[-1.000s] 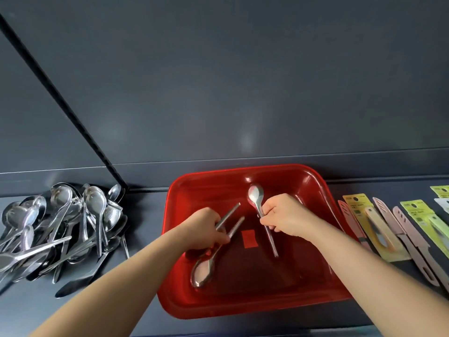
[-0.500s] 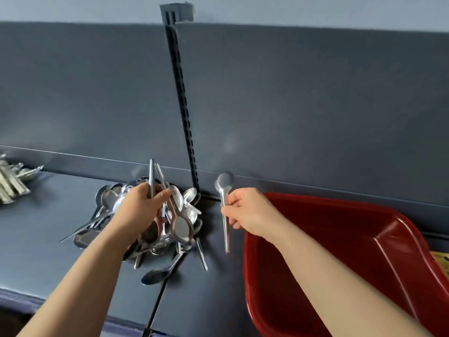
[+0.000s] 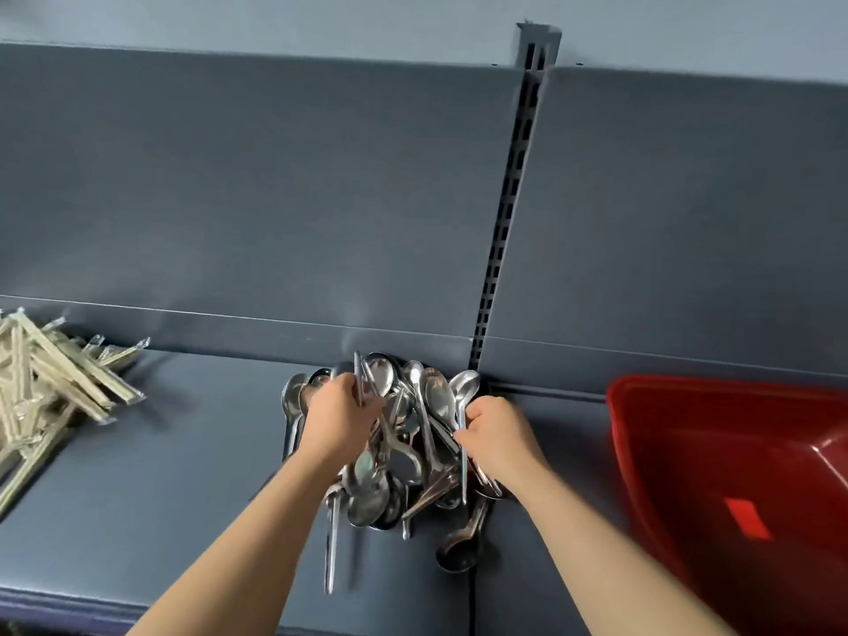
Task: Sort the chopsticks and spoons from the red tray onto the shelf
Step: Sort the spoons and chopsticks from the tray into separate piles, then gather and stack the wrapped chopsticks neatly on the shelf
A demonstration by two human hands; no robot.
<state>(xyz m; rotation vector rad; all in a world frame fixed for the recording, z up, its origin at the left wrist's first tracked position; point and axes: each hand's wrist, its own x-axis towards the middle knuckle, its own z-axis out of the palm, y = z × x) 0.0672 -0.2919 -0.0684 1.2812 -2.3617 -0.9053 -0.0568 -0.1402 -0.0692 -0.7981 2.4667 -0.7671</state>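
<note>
Fingers (image 3: 369, 408) of the left hand (image 3: 337, 422) grip upright spoon handles (image 3: 359, 383), the right hand (image 3: 498, 436) pinches one spoon (image 3: 464, 386) lengthwise, both touching the spoon pile (image 3: 408, 461) at lower centre.

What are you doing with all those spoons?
A person is sorting cutlery on a grey shelf. Both hands are over the spoon pile: the left hand grips two metal handles, and the right hand pinches one spoon at the pile's right edge. Wrapped chopsticks lie in a separate heap to the left, and the red tray sits to the right.
</note>
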